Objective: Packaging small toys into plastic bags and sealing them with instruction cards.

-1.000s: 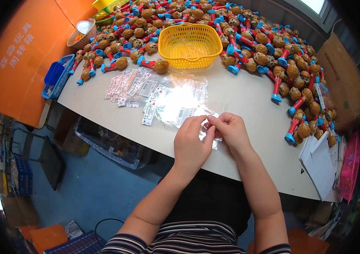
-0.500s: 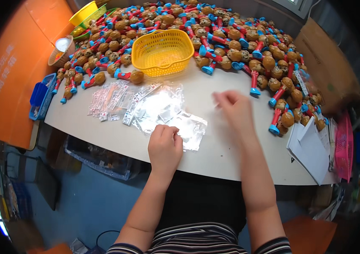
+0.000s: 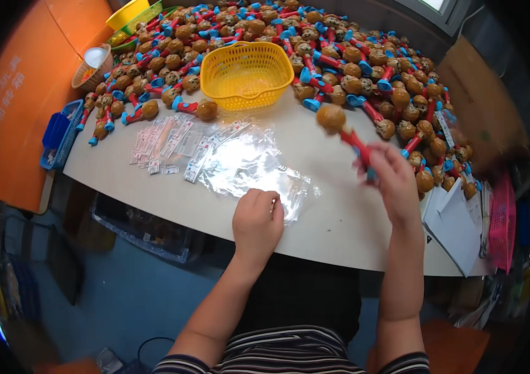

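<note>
the right hand (image 3: 389, 177) grips a toy (image 3: 346, 128) that might slip; the left hand (image 3: 257, 219) presses a clear bag (image 3: 277, 190) near the table (image 3: 340, 230) edge.

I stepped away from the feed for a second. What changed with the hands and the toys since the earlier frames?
The right hand left the clear bags, reached to the pile at the right and now holds up a brown-headed toy by its red stem. The left hand drew apart from the right and rests on a clear plastic bag at the table's near edge. The yellow basket, the toy pile and the label strips lie as before.
</note>
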`<state>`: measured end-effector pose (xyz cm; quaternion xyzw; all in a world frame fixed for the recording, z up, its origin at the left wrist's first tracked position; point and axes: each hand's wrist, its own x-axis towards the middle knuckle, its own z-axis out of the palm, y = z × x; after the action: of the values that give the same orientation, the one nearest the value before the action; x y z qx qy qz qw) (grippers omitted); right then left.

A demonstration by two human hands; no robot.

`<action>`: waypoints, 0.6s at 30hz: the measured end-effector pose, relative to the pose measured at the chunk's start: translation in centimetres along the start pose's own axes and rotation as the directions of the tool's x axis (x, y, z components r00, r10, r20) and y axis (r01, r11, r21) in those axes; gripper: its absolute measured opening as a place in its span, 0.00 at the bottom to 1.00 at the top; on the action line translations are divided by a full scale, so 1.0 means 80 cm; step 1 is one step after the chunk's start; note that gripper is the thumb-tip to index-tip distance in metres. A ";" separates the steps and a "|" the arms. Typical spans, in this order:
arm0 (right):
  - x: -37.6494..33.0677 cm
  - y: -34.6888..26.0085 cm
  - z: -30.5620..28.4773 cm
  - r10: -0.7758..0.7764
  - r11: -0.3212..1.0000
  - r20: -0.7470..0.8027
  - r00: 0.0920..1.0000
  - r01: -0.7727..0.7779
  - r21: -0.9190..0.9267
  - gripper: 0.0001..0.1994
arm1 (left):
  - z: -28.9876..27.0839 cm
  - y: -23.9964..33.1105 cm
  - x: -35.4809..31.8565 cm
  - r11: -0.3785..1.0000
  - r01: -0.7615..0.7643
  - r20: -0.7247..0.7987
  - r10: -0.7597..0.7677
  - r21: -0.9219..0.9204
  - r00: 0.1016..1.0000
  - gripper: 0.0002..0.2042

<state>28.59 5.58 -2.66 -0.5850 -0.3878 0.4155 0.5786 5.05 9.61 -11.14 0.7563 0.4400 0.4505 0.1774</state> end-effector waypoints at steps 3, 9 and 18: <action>-0.069 -0.003 0.012 0.218 0.970 0.262 0.940 -0.239 0.051 0.14 | 0.005 0.006 0.009 0.998 0.006 -0.005 -0.006 -0.056 1.000 0.08; -0.094 0.050 0.009 0.256 0.967 0.145 0.956 -0.255 -0.027 0.12 | 0.006 0.016 0.016 0.976 0.167 0.058 -0.160 -0.144 0.985 0.06; -0.104 0.050 0.045 0.123 0.987 -0.044 0.991 -0.127 -0.101 0.12 | 0.010 0.024 0.008 0.994 -0.085 0.082 0.091 -0.074 0.992 0.04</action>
<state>22.22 -1.02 -6.33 -0.6450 -0.3604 0.4194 0.5274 6.81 9.20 -9.92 0.7868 0.3820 0.4405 0.2025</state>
